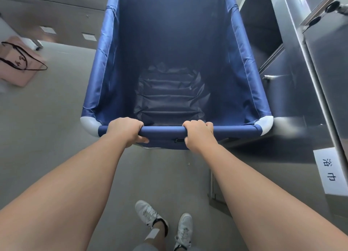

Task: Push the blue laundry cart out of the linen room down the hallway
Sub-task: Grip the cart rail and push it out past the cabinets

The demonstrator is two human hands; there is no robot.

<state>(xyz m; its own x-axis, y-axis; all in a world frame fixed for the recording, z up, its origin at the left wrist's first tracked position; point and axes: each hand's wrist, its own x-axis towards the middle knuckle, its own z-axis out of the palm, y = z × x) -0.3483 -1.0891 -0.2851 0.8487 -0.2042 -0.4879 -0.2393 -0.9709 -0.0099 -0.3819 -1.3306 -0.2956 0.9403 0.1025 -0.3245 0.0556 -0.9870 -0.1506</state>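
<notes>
**Both hands on the bar, cart beside the steel cabinets**

Here, going from the left, a pink bag [17, 62] with dark straps lies on the grey floor [52, 119], well apart from the cart. Next comes the blue laundry cart [169, 66], which fills the middle of the view directly ahead of the person, its fabric bin empty as far as can be seen. The left hand [125, 131] is wrapped around the near rail [163, 132], fingers over the top and thumb underneath; the right hand [199, 135] is clamped on the same rail just to its right, with a stretch of bare rail between them. On the far right stand stainless steel cabinets [293, 92], one bearing a white paper label [330, 172]; the cart's right side runs very near them, though whether it touches cannot be told. The person's white shoes [165, 222] are below, behind the cart.

The step in hand looks like the push itself, at an early stage: the cabinets suggest the linen room, and no doorway or hallway shows. The cart's long axis runs straight away from the person, its far end pointing forward, parallel to the cabinet fronts. The next move likely calls for an even shove from both hands, with a slight bias leftward to keep the right corner off the steel.
</notes>
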